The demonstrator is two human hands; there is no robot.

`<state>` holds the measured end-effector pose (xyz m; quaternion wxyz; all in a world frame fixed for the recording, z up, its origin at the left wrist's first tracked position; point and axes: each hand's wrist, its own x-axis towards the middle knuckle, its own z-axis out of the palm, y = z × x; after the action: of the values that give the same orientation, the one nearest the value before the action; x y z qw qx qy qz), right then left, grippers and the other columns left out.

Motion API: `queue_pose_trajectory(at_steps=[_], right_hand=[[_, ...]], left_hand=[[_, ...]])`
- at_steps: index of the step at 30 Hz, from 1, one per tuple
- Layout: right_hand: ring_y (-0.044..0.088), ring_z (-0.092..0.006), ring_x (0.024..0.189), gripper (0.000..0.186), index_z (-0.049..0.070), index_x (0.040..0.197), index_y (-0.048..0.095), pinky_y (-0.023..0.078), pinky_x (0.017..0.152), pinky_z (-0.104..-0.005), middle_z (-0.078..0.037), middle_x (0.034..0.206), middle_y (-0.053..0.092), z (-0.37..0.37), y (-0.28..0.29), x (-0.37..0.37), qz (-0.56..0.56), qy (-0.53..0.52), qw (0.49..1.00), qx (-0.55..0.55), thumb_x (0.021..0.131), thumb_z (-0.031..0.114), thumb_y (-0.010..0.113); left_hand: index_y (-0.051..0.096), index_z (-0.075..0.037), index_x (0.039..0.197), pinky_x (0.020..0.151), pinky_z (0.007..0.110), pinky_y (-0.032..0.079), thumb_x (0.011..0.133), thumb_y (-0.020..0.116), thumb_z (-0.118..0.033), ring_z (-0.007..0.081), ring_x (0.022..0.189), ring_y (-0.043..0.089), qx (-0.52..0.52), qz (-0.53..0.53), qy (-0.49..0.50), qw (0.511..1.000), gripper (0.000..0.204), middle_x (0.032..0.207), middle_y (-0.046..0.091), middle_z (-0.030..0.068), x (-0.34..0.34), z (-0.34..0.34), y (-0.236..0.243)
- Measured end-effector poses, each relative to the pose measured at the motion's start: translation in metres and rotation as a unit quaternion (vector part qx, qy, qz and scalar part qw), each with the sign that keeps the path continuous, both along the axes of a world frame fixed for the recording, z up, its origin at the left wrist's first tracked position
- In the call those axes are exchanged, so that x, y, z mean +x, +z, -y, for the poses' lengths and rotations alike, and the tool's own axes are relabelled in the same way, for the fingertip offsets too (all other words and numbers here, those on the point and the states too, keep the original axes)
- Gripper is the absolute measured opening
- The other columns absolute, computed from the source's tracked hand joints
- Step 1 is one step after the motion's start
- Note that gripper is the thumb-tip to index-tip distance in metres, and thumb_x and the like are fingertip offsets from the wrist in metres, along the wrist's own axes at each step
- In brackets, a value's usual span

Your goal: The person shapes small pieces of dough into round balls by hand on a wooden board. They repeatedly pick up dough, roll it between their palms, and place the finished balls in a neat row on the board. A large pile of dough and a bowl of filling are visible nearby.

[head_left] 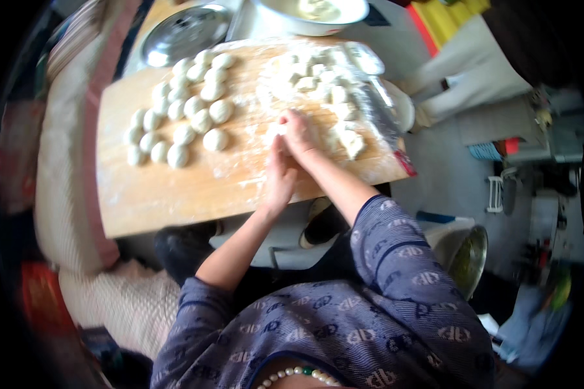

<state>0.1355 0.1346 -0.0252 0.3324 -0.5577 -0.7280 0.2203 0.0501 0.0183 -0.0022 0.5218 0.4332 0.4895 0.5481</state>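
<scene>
Touching each other above the board (pixel 149 201), the right hand (pixel 298 134) and left hand (pixel 281 181) sandwich a small dough piece (pixel 280 129). Only a pale edge of it shows, on the nine-o'clock side of the grip, between the left fingertips and the bent right fingers; the rest is covered by the hands, and blur means I cannot tell how hard they press. The right hand sits uppermost, its fingers curled, while the left hand lies toward six o'clock with fingers pointing to twelve. Around the grip, flour (pixel 241 104) streaks the wood. Rough lumps (pixel 307 83) crowd together at one o'clock, and a torn chunk (pixel 352 142) lies at three. Between nine and eleven o'clock sit the round balls (pixel 202 121), grouped closely, the nearest well apart from the hands. A shiny plastic sheet (pixel 384 107) runs along the board's edge between two and three. Farther out, a steel lid (pixel 187 34) rests between ten and eleven, a white bowl (pixel 311 26) stands at twelve, and another person's pale trousers (pixel 474 74) show at two.
</scene>
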Motion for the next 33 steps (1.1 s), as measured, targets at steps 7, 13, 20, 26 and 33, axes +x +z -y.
queue_pose_trajectory(at_steps=[7,13,20,26,33], right_hand=[[0.058,-0.0380,0.090,0.008,0.005,0.082,0.054,0.045,0.080,-0.0475,-0.017,0.087,0.061,0.038,0.010,0.008,0.018,0.035,0.994,0.098,0.083,0.013,0.054],[0.062,-0.0344,0.074,0.008,0.007,0.076,0.059,0.050,0.064,-0.0439,-0.016,0.083,0.063,0.003,-0.010,-0.004,-0.030,-0.020,0.996,0.077,0.080,0.014,0.060],[0.060,-0.0318,0.093,0.011,0.006,0.078,0.057,0.047,0.085,-0.0423,-0.014,0.089,0.062,0.035,0.001,0.001,0.023,0.037,0.998,0.034,0.074,0.016,0.061],[0.059,-0.0344,0.087,0.012,0.005,0.076,0.057,0.046,0.078,-0.0429,-0.015,0.087,0.063,0.005,0.005,-0.002,-0.054,0.033,0.998,0.020,0.073,0.016,0.061],[0.060,-0.0394,0.076,0.011,0.006,0.074,0.054,0.047,0.065,-0.0476,-0.019,0.078,0.059,0.045,0.018,-0.002,-0.019,0.044,0.996,0.078,0.074,0.015,0.061]], left_hand=[[0.020,-0.002,0.153,0.119,0.041,0.022,0.074,0.041,0.015,0.0341,0.144,0.028,0.006,-0.059,-0.032,0.998,0.083,0.153,0.029,0.0249,-0.001,0.015,0.015],[0.020,-0.004,0.154,0.116,0.038,0.027,0.075,0.042,0.015,0.0284,0.142,0.030,0.013,0.034,-0.044,0.998,0.085,0.155,0.027,0.0178,-0.005,0.004,-0.026],[0.019,-0.005,0.155,0.121,0.040,0.015,0.071,0.035,0.017,0.0277,0.148,0.020,0.025,-0.022,-0.045,0.998,0.088,0.160,0.020,0.0162,0.002,0.022,0.014],[0.016,-0.003,0.155,0.121,0.040,0.016,0.072,0.035,0.017,0.0297,0.148,0.019,0.017,0.081,-0.042,0.996,0.087,0.160,0.019,0.0192,-0.006,0.001,-0.015],[0.019,-0.003,0.154,0.120,0.040,0.017,0.076,0.040,0.016,0.0310,0.148,0.021,-0.017,-0.001,-0.043,0.999,0.083,0.159,0.021,0.0189,-0.015,0.020,0.006]])
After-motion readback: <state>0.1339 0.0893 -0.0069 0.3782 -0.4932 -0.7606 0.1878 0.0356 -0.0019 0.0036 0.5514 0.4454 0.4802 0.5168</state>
